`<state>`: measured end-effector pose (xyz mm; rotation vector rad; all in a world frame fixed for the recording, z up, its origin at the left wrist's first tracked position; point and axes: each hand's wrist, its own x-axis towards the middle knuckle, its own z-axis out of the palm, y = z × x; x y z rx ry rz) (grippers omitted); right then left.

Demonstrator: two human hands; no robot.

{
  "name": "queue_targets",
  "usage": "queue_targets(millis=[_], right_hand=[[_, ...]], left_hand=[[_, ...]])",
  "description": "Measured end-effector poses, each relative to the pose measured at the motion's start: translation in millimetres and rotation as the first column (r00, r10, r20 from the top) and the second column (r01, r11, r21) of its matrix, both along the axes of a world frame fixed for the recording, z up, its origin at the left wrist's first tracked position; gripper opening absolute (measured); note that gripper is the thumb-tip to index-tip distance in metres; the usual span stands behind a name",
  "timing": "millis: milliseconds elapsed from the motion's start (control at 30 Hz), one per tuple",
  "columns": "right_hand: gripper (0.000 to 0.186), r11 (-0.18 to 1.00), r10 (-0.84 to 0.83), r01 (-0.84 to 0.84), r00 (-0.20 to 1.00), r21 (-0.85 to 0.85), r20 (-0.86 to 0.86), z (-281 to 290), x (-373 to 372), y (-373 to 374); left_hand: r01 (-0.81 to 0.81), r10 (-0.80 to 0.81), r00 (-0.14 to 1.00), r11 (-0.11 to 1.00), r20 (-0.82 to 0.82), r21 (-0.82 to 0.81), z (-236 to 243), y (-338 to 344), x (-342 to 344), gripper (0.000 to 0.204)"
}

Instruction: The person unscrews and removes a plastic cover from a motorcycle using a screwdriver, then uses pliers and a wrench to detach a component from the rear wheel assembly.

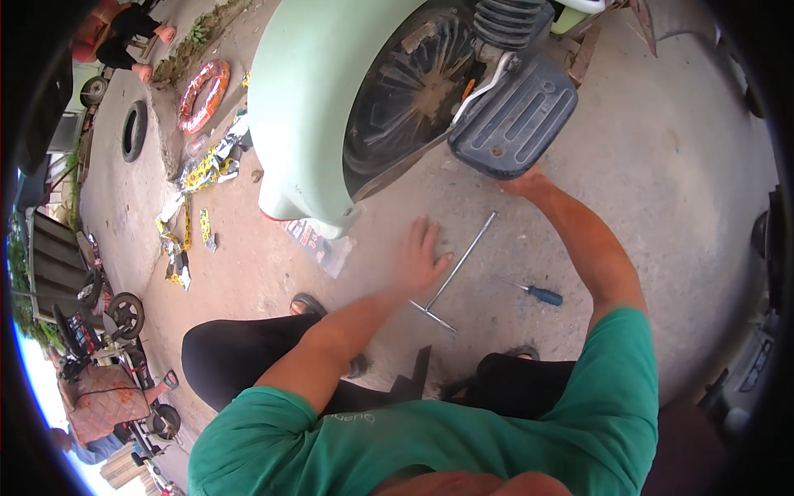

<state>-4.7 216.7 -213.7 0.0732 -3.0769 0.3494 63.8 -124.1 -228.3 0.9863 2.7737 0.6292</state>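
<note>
A pale green scooter body [306,107] fills the upper middle, with a dirty black ribbed round cover [413,91] on its side. To the right of that cover a grooved black plastic housing [517,116] juts out beside a bent silver metal lever [484,87]. My right hand [523,183] reaches under this housing's lower edge; its fingers are hidden behind it. My left hand [423,258], slightly blurred, is over the ground with fingers spread and nothing in it. Close to it lies a metal T-handle wrench [461,264]. A screwdriver with a blue handle [543,295] rests on the concrete farther right.
Left of the scooter lie torn yellow-and-black wrapping [207,169], a clear printed plastic bag [322,248], a wrapped orange-and-white ring [203,97] and a black tyre [134,131]. Parked motorbikes [124,331] and people [124,33] are at the far left. My bent knees flank the near ground.
</note>
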Motion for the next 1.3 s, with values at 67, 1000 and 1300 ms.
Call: queue_targets(millis=[67,1000,1300], right_hand=[[0.028,1.0,0.009,-0.01,0.991,0.007,0.132,13,22,-6],[0.028,0.981,0.132,-0.045,0.871,-0.189,0.474,35,77,-168],[0.016,0.977,0.103,-0.027,0.929,-0.212,0.356,13,73,-138]], left_hand=[[0.068,-0.067,0.997,0.997,0.039,-0.026,10,-1,-18,0.065],[0.672,-0.469,0.711,0.673,0.523,-0.309,122,-79,-179,0.046],[0.676,-0.649,0.69,0.736,0.32,0.037,130,-96,-222,0.048]])
